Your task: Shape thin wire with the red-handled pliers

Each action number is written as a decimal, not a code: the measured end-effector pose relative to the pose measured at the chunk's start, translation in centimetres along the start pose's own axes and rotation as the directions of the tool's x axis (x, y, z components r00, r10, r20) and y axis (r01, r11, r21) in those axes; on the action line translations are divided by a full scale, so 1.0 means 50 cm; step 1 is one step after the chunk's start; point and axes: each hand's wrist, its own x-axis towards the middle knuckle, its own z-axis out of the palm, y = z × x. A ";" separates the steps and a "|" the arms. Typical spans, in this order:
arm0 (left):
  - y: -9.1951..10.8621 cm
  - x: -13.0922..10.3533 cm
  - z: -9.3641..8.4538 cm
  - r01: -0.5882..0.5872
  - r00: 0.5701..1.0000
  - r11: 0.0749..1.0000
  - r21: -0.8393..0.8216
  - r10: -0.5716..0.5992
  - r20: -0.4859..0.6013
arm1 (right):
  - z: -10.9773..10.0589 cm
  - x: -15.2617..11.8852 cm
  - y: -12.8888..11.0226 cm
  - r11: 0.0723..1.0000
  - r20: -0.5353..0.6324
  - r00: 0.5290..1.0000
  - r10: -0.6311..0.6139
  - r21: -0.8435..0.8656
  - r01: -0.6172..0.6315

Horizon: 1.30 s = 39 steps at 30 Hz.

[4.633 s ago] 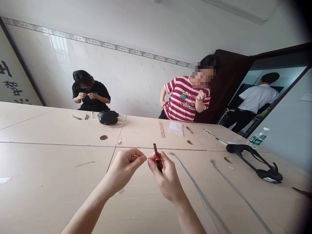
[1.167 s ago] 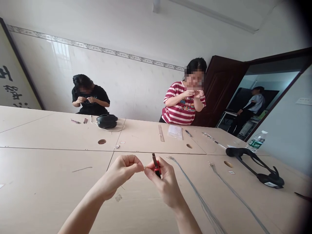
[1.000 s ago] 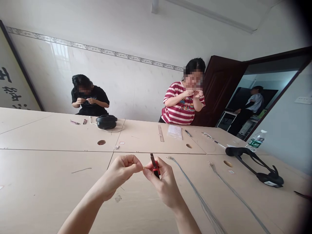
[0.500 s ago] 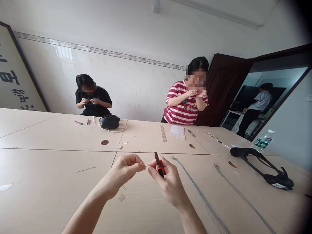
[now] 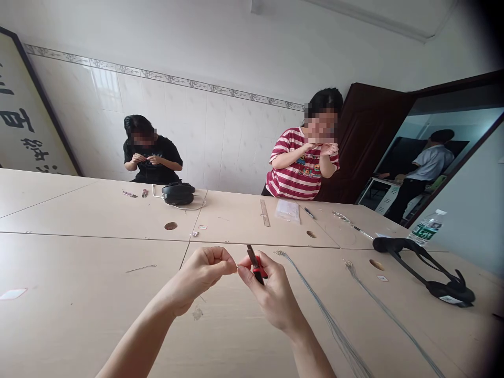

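Closer together: left hand (image 5: 207,270) and right hand (image 5: 270,289), narrowly pinching tiny piece (image 5: 237,267), likely for steadiness; pliers (image 5: 258,273) in my right; wire bundle (image 5: 323,310) rightward of both.

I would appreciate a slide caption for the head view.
Left hand and right hand, the latter holding a red-and-black tool, meet above a table.

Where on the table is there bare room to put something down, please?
The table is bare left of the left forearm, below the loose wire, except for a speck. Another free patch lies left of the leftmost hole. Right of the right hand is crowded: two wire bundles, black headset, bottle.
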 end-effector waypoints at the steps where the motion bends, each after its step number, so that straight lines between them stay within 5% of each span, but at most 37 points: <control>1: -0.001 0.000 -0.001 -0.002 1.000 1.000 -0.003 0.002 0.002 | 0.000 0.000 0.001 1.000 0.000 1.000 0.002 -0.002 -0.002; 27: -0.003 0.006 -0.006 0.002 1.000 1.000 0.007 -0.002 0.024 | 0.003 0.004 0.010 0.997 -0.048 0.996 -0.069 -0.042 0.067; 33: -0.003 0.002 -0.003 0.011 0.971 1.000 -0.001 -0.010 0.238 | -0.006 0.007 0.008 0.995 -0.063 0.995 -0.080 -0.062 0.076; 39: -0.009 0.000 -0.009 0.090 0.918 0.966 -0.243 0.014 0.397 | -0.004 0.005 0.016 0.994 -0.081 0.994 -0.075 -0.088 0.067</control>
